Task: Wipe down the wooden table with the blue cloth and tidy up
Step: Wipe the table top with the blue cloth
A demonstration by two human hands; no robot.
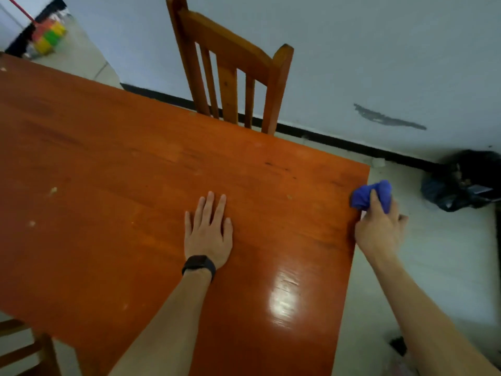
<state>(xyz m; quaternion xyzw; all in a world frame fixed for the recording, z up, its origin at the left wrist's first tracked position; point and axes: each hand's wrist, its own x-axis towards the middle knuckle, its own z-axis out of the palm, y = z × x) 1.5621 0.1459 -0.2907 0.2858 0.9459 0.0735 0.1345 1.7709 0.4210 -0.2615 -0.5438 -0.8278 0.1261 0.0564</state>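
Head camera looks down on the wooden table (135, 158), and the right hand (378, 229) is at its right edge with the blue cloth (370, 195) bunched tight in its fingers. The cloth sits right at that edge, partly over the wood and partly past it above the pale floor (447, 253). Balled up like this it has no clear long axis; the wad pokes out ahead of the knuckles, toward the far wall (379, 63).

Left hand (208, 234) lies flat on the tabletop, fingers spread slightly and pointing away, palm down, holding nothing, a black wristband (199, 264) at the wrist. It looks like a bracing hand.

Now the key relation: nearly all the unwiped wood lies to the left of the cloth, and the table's long run stretches away leftward. Pale crumbs (53, 190) dot the far left side, well apart from the cloth. So the next stroke probably sweeps in from the edge, and the right hand, already gripping the cloth, is the one to do it. A wooden chair (230, 66) stands tucked in at the far side.
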